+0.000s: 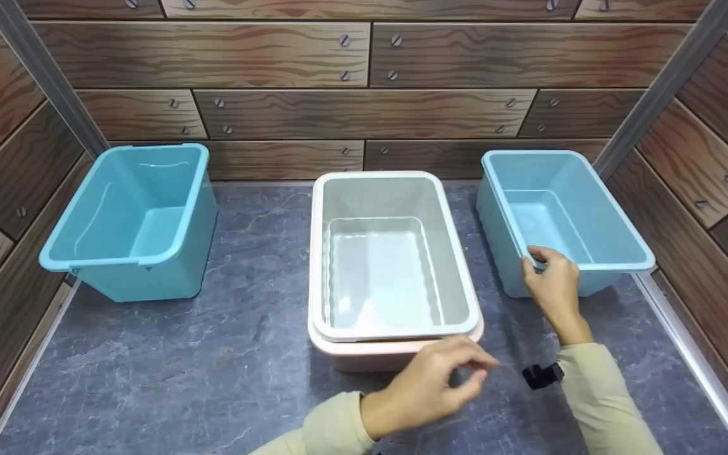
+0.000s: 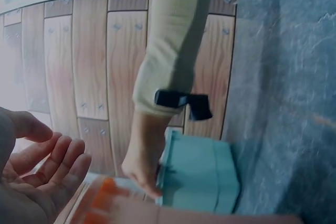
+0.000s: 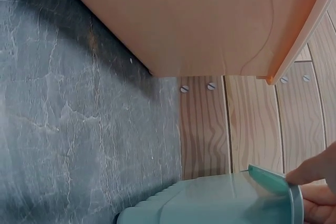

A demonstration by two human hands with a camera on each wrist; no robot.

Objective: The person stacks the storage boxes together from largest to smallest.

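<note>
My right hand (image 1: 553, 287) grips the rim of the light blue bin (image 1: 497, 246) on the right, at its near left corner. In the right wrist view, the thumb and fingers of that hand (image 3: 315, 169) pinch the edge of the bin (image 3: 226, 203). My left hand (image 1: 424, 388) is in front of the near right corner of the nested bins, its fingers loosely bent and nothing between them. A white bin (image 1: 373, 197) sits inside a pink bin (image 1: 370, 362) in the middle. The left wrist view shows the left palm (image 2: 37, 182) bare.
A teal bin (image 1: 143, 278) stands at the left against the wood-patterned wall (image 1: 275, 114). The dark marbled floor (image 1: 237, 354) carries all the bins. Metal posts (image 1: 661, 82) rise at both back corners, and a metal strip (image 1: 699, 360) edges the right side.
</note>
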